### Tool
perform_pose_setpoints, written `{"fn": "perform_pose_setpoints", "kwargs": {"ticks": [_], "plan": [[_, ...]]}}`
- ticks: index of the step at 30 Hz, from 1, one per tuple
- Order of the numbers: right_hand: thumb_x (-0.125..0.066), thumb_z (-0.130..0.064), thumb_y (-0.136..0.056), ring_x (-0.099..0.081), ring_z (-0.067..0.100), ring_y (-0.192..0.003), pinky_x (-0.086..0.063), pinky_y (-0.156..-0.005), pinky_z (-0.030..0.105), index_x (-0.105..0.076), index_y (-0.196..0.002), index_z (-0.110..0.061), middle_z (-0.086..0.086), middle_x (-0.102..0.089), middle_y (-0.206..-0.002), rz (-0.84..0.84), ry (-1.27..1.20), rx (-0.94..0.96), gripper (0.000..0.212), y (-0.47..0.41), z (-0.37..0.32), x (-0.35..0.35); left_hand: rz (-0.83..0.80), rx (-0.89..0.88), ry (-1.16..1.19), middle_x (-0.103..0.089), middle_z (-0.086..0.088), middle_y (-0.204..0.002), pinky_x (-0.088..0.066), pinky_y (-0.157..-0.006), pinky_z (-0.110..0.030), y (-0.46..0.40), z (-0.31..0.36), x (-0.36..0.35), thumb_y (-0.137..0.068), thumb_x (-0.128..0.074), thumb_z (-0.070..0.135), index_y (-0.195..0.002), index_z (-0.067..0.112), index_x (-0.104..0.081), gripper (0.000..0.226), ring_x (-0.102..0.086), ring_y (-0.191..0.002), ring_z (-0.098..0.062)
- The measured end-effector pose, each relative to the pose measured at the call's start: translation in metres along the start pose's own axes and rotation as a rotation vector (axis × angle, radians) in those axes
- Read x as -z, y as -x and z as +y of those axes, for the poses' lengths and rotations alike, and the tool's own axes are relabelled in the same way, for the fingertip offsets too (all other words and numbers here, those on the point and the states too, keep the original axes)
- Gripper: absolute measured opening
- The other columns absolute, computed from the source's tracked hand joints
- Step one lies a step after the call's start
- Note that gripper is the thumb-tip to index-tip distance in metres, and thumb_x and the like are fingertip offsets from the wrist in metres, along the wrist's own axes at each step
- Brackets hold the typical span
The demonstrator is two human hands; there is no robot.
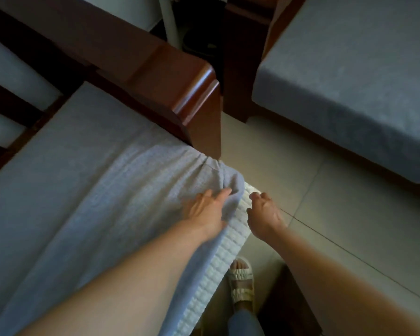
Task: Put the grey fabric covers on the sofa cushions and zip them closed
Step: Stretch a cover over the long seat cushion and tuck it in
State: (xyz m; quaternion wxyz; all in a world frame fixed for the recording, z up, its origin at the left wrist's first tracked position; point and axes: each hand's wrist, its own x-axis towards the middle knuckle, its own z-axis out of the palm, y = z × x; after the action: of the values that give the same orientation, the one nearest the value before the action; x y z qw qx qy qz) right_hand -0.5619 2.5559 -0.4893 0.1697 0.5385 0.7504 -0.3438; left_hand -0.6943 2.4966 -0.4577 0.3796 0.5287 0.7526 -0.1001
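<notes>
1. The grey fabric cover [87, 195] lies over the sofa cushion on the sofa seat, filling the lower left; it bunches into folds at the front corner, just under the wooden armrest [180, 76].
2. A second grey cushion [354, 76] sits on another seat at upper right, well apart, with pale floor tiles [349, 214] between.
3. The white quilted cushion edge [230, 248] shows uncovered along the front, beside the cover's hem.
4. The left hand [204, 209] rests on the cover near the bunched corner; its fingers [222, 194] lie fairly straight, pressing the fabric.
5. The right hand [264, 214] hovers at the cushion's corner; fingers loosely curled, grasping nothing visible.
6. A cream sandal [240, 280] stands on the floor below.
</notes>
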Motion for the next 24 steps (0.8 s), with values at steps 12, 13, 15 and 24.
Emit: {"fn": "perform_pose_setpoints", "kwargs": {"ticks": [12, 13, 15, 24], "plan": [[-0.06, -0.045, -0.085, -0.033, 0.023, -0.121, -0.026, -0.098, 0.039, -0.065, -0.103, -0.023, 0.003, -0.039, -0.12, 0.249, -0.505, -0.283, 0.029, -0.033, -0.015, -0.071, 0.374, -0.12, -0.065, -0.054, -0.004, -0.113, -0.042, -0.078, -0.035, -0.04, -0.025, -0.034, -0.092, -0.047, 0.01, -0.113, 0.019, -0.051, 0.023, -0.055, -0.101, -0.026], [-0.06, -0.044, -0.086, -0.034, 0.023, -0.12, -0.027, -0.097, 0.039, -0.065, -0.097, -0.022, 0.003, -0.039, -0.118, 0.256, -0.497, -0.288, 0.026, -0.033, -0.016, -0.073, 0.387, -0.117, -0.046, -0.055, -0.002, -0.115, -0.043, -0.079, -0.034, -0.04, -0.024, -0.036, -0.092, -0.047, 0.01, -0.115, 0.019, -0.051, 0.026, -0.055, -0.102, -0.025], [-0.06, -0.038, -0.087, -0.041, 0.021, -0.111, -0.027, -0.094, 0.038, -0.062, -0.08, -0.02, 0.001, -0.043, -0.108, 0.309, -0.544, -0.278, 0.019, -0.034, -0.011, -0.075, 0.426, -0.096, -0.026, -0.057, 0.0, -0.114, -0.043, -0.076, -0.033, -0.039, -0.024, -0.039, -0.092, -0.048, 0.011, -0.115, 0.02, -0.051, 0.025, -0.056, -0.101, -0.023], [-0.058, -0.015, -0.089, -0.048, 0.017, -0.063, -0.038, -0.058, 0.028, -0.055, -0.076, -0.006, -0.001, -0.052, -0.065, 0.501, -1.017, -0.263, 0.015, -0.017, 0.01, -0.075, 0.451, 0.011, -0.077, -0.053, -0.003, -0.111, -0.046, -0.075, -0.035, -0.035, -0.003, -0.04, -0.094, -0.052, 0.02, -0.112, 0.021, -0.053, 0.018, -0.055, -0.097, -0.022]]}}
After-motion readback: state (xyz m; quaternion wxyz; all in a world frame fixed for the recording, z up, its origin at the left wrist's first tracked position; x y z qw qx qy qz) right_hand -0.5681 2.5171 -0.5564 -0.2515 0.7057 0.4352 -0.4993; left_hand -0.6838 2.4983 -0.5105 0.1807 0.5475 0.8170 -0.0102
